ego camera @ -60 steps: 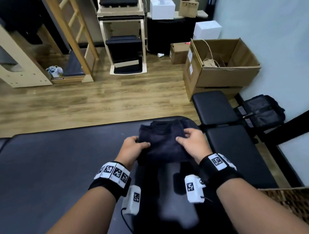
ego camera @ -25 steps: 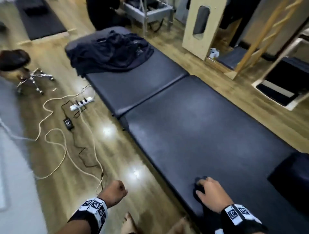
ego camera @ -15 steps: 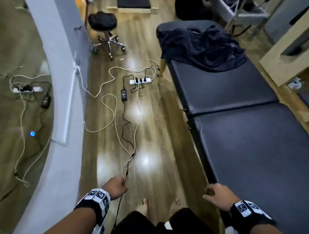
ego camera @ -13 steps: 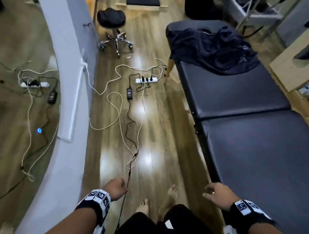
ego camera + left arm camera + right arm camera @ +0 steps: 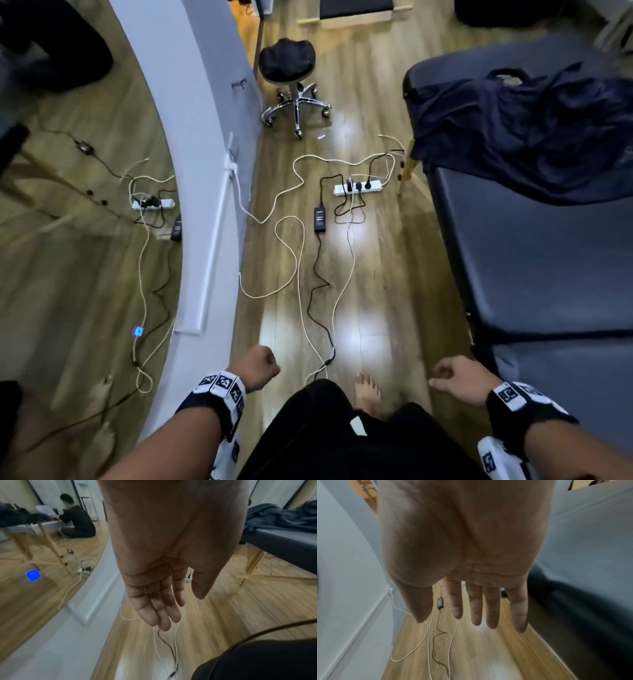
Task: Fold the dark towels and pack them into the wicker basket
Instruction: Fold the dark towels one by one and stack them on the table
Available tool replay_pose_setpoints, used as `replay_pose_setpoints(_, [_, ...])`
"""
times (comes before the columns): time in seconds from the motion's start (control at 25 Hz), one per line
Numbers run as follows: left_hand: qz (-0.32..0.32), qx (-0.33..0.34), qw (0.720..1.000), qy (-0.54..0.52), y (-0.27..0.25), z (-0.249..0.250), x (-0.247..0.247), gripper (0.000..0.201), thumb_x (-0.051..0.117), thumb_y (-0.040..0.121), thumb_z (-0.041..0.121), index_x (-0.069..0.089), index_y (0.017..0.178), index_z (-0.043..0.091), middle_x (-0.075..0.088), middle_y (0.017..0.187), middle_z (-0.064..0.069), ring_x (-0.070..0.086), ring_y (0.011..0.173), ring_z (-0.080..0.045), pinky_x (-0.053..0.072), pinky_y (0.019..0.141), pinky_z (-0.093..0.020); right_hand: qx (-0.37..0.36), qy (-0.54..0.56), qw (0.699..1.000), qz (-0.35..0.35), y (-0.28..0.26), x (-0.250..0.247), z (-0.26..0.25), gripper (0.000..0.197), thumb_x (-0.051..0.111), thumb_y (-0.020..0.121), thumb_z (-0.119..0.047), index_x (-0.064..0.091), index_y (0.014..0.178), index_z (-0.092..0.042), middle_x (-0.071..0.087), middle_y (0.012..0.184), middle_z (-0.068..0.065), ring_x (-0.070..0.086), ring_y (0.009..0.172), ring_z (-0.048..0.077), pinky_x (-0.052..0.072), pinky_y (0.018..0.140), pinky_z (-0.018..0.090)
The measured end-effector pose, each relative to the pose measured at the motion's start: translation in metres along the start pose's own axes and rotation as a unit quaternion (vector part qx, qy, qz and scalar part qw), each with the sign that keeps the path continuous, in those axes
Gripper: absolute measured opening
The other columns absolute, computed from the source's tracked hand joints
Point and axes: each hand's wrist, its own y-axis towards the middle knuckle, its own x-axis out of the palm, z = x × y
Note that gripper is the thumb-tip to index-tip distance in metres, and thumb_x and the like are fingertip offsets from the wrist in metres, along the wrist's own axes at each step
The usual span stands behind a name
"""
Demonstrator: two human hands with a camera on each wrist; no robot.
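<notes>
While both hands hang empty, left hand (image 5: 259, 367) loosely curled and right hand (image 5: 459, 379) with fingers (image 5: 491, 609) straight, walk along the padded table (image 5: 534, 260) toward the heap of dark towels (image 5: 534, 130) at its far end. Step clear of the cables (image 5: 301, 260) on the wood floor (image 5: 373, 246). Beyond them stand a power strip (image 5: 358, 186) and stool (image 5: 287, 65). No wicker basket is in view.
</notes>
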Motion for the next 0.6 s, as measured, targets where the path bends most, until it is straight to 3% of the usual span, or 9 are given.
replay_pose_setpoints(0.16, [0.025,0.003,0.999,-0.043,0.039,0.035,-0.054,0.013,0.057,0.087,0.020,0.063,0.087,0.009,0.067,0.073,-0.003,0.058,0.053,-0.016,0.041,0.042,-0.019,-0.010,-0.030,0.999,-0.015,0.037,-0.056,-0.031,0.037,0.069,0.080,-0.054,0.072,0.102,-0.025,0.075,0.109,0.000,0.068,0.104,0.019,0.052,0.089,0.027])
replay_pose_setpoints(0.32, [-0.006,0.006,0.999,-0.038,0.101,0.074,-0.095,0.009,0.056,0.087,0.017,0.060,0.084,0.010,0.065,0.073,-0.005,0.055,0.051,-0.018,0.039,0.044,-0.020,-0.001,-0.002,1.000,-0.023,0.078,-0.122,-0.057,0.045,0.070,0.081,-0.056,0.072,0.112,-0.024,0.073,0.113,-0.001,0.067,0.105,0.016,0.052,0.089,0.026])
replay_pose_setpoints(0.44, [-0.019,0.032,0.999,-0.005,0.164,0.109,-0.137,0.010,0.057,0.087,0.019,0.062,0.083,0.011,0.067,0.073,-0.006,0.057,0.052,-0.019,0.043,0.048,-0.023,0.017,0.043,0.999,0.003,0.107,-0.174,-0.075,0.040,0.071,0.084,-0.053,0.070,0.114,-0.027,0.071,0.114,-0.004,0.066,0.103,0.014,0.055,0.072,0.022])
replay_pose_setpoints(0.48, [-0.024,0.042,0.999,0.006,0.183,0.126,-0.153,0.011,0.058,0.086,0.020,0.063,0.083,0.011,0.067,0.073,-0.006,0.058,0.053,-0.019,0.043,0.048,-0.023,0.020,0.051,0.998,0.017,0.113,-0.197,-0.082,0.039,0.071,0.085,-0.051,0.070,0.115,-0.026,0.071,0.114,-0.004,0.066,0.104,0.014,0.054,0.073,0.021])
replay_pose_setpoints(0.6, [-0.025,0.090,0.995,0.039,0.227,0.189,-0.196,0.009,0.060,0.085,0.022,0.062,0.077,0.018,0.069,0.073,-0.004,0.060,0.053,-0.017,0.042,0.046,-0.020,0.019,0.072,0.996,0.056,0.123,-0.261,-0.107,0.044,0.069,0.086,-0.052,0.068,0.120,-0.024,0.070,0.120,-0.004,0.063,0.116,0.016,0.049,0.096,0.027])
